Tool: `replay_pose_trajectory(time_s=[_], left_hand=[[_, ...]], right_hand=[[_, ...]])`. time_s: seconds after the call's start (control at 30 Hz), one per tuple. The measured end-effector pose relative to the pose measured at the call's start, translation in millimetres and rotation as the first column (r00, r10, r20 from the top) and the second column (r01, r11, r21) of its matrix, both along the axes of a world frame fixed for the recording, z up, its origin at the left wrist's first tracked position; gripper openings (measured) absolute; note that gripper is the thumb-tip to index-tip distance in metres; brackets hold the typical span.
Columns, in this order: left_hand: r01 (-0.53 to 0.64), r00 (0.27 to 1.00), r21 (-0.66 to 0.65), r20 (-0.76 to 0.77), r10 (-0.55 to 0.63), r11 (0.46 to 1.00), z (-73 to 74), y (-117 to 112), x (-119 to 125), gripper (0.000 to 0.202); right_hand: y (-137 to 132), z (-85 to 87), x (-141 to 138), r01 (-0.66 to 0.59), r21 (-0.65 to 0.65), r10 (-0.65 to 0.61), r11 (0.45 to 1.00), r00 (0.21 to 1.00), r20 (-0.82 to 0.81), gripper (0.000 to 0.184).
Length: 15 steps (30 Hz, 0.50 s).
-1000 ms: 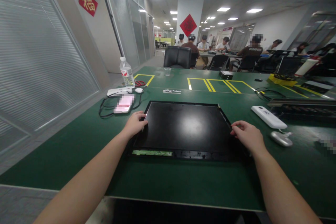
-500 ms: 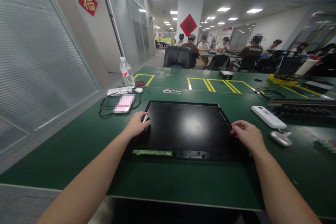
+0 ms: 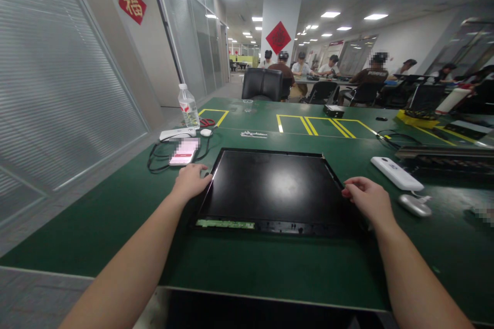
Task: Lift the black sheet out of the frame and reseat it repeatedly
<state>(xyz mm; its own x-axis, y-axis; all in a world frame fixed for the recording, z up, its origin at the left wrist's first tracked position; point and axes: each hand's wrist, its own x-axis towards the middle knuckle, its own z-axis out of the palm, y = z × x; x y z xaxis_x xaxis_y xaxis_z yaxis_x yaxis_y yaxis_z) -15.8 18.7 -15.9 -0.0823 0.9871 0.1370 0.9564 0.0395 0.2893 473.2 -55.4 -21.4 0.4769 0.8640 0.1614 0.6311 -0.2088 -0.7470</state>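
Observation:
A black monitor screen panel [image 3: 274,185] lies flat on the green table, its thin dark frame around it and a green circuit strip [image 3: 226,224] along the near left edge. At the panel's left side is my left hand [image 3: 189,184], thumb tip at the edge and forefinger stretched out apart from it, just short of the frame. My right hand [image 3: 368,199] is closed at the right edge, thumb and fingers pinched on the frame's rim. The undersides of its fingertips are partly hidden.
A water bottle [image 3: 188,107], red-handled scissors [image 3: 207,122], a phone [image 3: 184,151] and cables lie at the left. Calipers [image 3: 253,134] lie beyond the panel. A white power bank [image 3: 397,174] and a silver mouse-shaped device [image 3: 415,205] are at right. Several people sit at a far table.
My left hand has shifted left, off the panel's surface to just outside its edge, with the fingers loosened. My right hand stays at the right edge. The view has turned slightly.

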Motion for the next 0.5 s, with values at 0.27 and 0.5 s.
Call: replay_pose_trajectory(time_s=[0.27, 0.5], left_hand=[[0.037, 0.999, -0.08, 0.018, -0.036, 0.996, 2.0, -5, 2, 0.037], [0.085, 0.996, -0.076, -0.001, -0.086, 0.993, 3.6, -6, 4, 0.034]], right_hand=[[2, 3.9, 5, 0.096, -0.124, -0.064, 0.988, 0.967, 0.245, 0.024], [7, -8.2, 11, 0.022, -0.231, 0.045, 0.973, 0.958, 0.283, 0.022]])
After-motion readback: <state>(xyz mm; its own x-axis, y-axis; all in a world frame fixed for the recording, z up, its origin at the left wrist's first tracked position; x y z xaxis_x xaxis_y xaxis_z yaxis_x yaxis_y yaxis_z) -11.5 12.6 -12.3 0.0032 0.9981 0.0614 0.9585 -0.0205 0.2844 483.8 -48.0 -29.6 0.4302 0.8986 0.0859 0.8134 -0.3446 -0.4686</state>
